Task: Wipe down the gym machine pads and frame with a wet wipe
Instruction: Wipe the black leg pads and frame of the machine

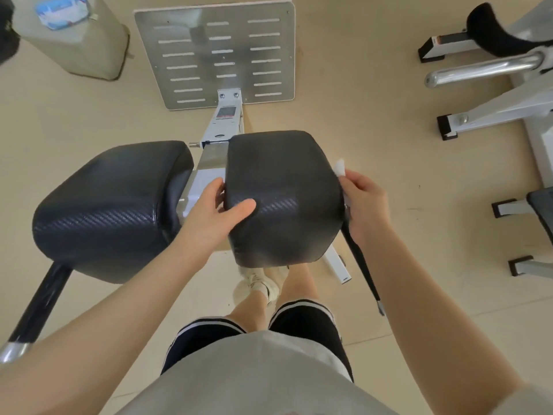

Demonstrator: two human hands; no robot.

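Head view: my left hand [220, 206] gripped the right pad's [284, 196] left edge; my right hand [363, 202] pinched the wipe [340, 168] against its right side.

left hand [223, 209] grips right pad [284, 193] | right hand [363, 202] presses wet wipe [340, 167] on pad's side

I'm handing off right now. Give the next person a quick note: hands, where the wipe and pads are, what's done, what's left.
Left hand: grips the inner edge of the right pad, thumb on top, steadying it.
Right hand: holds the wet wipe against that pad's outer side.
Left pad is beside it, untouched by either hand.
Wipe pack sits on the far-left housing.
Done: cannot tell from the surfaces.
Left: finish this pad's side, then check the left pad, the frame and the footplate.
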